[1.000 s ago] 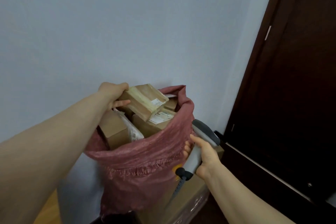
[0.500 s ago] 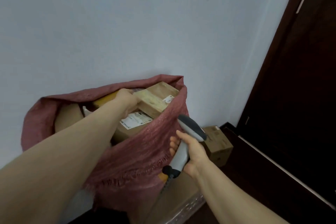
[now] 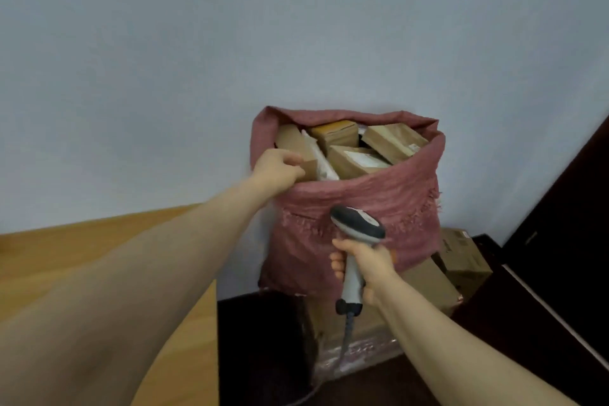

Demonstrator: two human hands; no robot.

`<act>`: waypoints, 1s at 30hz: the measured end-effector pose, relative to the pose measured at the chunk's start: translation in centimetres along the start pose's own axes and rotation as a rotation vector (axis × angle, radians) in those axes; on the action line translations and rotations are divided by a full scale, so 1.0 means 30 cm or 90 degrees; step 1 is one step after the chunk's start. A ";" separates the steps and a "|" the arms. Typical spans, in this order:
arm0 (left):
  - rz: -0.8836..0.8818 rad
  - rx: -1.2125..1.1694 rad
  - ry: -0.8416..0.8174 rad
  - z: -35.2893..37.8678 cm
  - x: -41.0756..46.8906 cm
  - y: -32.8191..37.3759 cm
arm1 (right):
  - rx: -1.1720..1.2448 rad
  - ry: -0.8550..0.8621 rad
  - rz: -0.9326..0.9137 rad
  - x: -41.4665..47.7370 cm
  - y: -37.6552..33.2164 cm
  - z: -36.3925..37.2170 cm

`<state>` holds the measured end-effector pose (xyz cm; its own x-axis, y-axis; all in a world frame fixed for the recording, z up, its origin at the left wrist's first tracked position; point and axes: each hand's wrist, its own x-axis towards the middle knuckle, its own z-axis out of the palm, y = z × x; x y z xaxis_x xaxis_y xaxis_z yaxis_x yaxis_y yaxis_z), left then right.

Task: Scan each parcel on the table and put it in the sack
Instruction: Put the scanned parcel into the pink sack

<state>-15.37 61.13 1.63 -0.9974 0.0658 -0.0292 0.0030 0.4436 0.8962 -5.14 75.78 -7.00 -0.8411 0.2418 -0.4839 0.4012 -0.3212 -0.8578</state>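
Left grip [image 3: 278, 171] curled at the sack [image 3: 379, 201] rim, hold unclear, should settle the parcel [image 3: 291, 141] below the brim; right grip [image 3: 364, 269] clasps the scanner [image 3: 357, 227] clear.

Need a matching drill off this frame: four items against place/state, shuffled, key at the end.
1. left hand
2. right hand
3. red sack
4. wooden table

A. packed with parcels
B. grips the barcode scanner
C. at the sack's left rim
D. lower left of the view

Pairs: 1-C, 2-B, 3-A, 4-D
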 end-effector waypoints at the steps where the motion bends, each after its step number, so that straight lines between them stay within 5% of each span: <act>1: -0.010 0.003 0.000 -0.064 -0.070 -0.055 | -0.047 -0.013 0.007 -0.049 0.051 0.058; 17: -0.294 0.028 0.282 -1.196 -0.858 -0.855 | -0.087 -0.310 0.171 -0.607 0.585 1.117; 30: -0.479 0.121 0.277 -1.650 -0.712 -1.298 | -0.075 -0.351 0.303 -0.377 0.750 1.755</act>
<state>2.27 -1.79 -10.73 -0.6784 -0.6315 -0.3755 -0.6914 0.3757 0.6171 -5.72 17.61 -11.71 -0.6138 -0.4045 -0.6779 0.7787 -0.1686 -0.6044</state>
